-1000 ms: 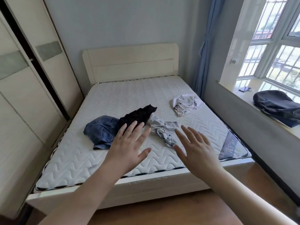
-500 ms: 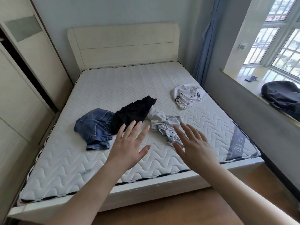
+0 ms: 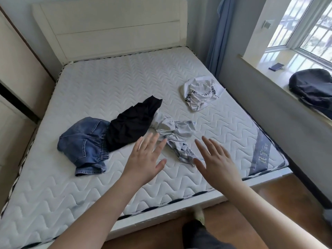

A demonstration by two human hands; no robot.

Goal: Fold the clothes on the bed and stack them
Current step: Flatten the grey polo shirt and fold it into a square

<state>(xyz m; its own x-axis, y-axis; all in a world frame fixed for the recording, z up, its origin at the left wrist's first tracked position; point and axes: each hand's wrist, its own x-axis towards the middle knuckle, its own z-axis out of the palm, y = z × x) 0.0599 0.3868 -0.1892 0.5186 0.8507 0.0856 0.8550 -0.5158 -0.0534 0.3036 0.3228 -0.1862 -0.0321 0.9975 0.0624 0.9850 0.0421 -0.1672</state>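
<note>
Both hands, left and right, hover spread above crumpled clothes on the mattress

Bright daylight from the window at right; wide-angle bending at edges, slightly soft.

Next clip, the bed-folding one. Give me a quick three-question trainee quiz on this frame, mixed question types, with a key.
1. True or false: the left hand grips the black garment.
2. How many crumpled garments lie on the mattress?
3. Which garment lies nearest the right hand? A) denim shorts B) light grey garment C) white printed shirt

Key: 1 false, both hands are open and hold nothing; 2 four; 3 B.
</note>
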